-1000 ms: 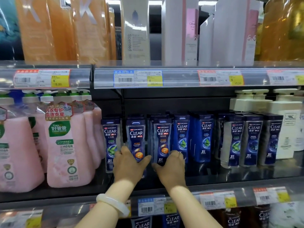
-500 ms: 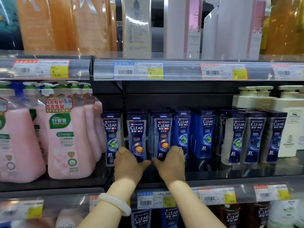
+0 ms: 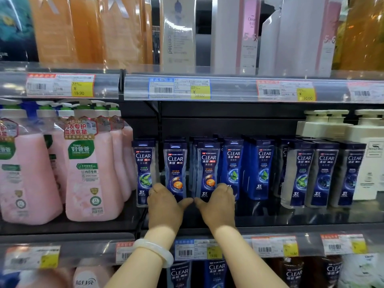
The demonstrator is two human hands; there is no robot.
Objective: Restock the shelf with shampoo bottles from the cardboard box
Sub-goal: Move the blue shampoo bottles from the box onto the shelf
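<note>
Near the shelf (image 3: 291,217) front edge, both hands (image 3: 164,204) clasp orange-label shampoo bottles (image 3: 175,173) — slide them forward evenly, labels facing out.

Dark shelf (image 3: 311,215), blue shampoo bottles (image 3: 260,169) standing, pink pump bottles (image 3: 91,173) left, cream pump bottles (image 3: 367,154) right

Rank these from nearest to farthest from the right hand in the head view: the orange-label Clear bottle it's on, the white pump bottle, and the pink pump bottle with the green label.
1. Orange-label Clear bottle: under the right hand.
2. Pink pump bottle: far left on the same shelf.
3. White pump bottle: far right end of it.
</note>
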